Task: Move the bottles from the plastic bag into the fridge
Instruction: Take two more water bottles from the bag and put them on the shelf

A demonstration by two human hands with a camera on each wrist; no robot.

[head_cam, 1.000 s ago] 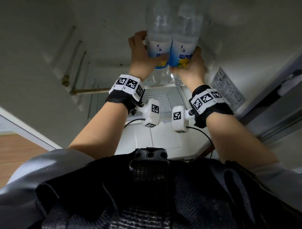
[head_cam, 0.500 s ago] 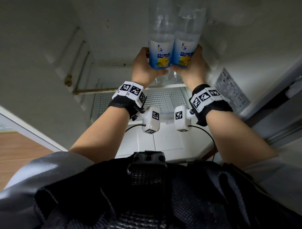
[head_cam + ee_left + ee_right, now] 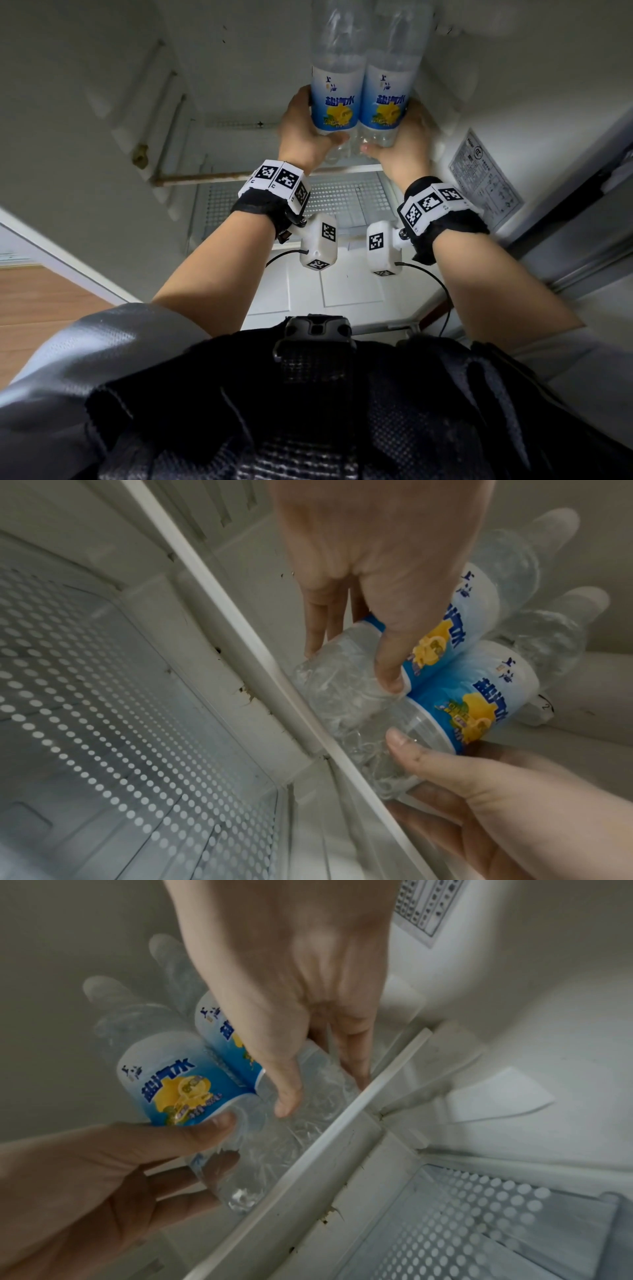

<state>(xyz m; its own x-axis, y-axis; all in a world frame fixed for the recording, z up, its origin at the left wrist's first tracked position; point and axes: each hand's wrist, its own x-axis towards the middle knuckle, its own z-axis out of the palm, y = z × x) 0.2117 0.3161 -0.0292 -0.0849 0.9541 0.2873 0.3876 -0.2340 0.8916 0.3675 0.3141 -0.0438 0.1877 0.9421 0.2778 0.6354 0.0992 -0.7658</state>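
Observation:
Two clear bottles with blue-and-white lemon labels stand side by side inside the fridge. My left hand (image 3: 303, 135) grips the left bottle (image 3: 337, 85) near its base, thumb across the front. My right hand (image 3: 406, 138) grips the right bottle (image 3: 390, 85) the same way. Their bases sit just over the white front rim of a shelf (image 3: 342, 168); contact cannot be told. In the left wrist view my left hand (image 3: 373, 593) wraps the left bottle (image 3: 455, 620). In the right wrist view my right hand (image 3: 294, 1020) wraps the right bottle (image 3: 219, 1034). The plastic bag is out of sight.
Below the rim lies a dotted glass shelf (image 3: 346, 202). A rusty rail (image 3: 205, 178) crosses the fridge's left side. A printed sticker (image 3: 486, 178) is on the right inner wall, close to my right wrist. Wooden floor (image 3: 41, 301) shows at lower left.
Both hands have slid lower on the bottles, nearer their bases. The bottles remain paired over the shelf rim with little movement.

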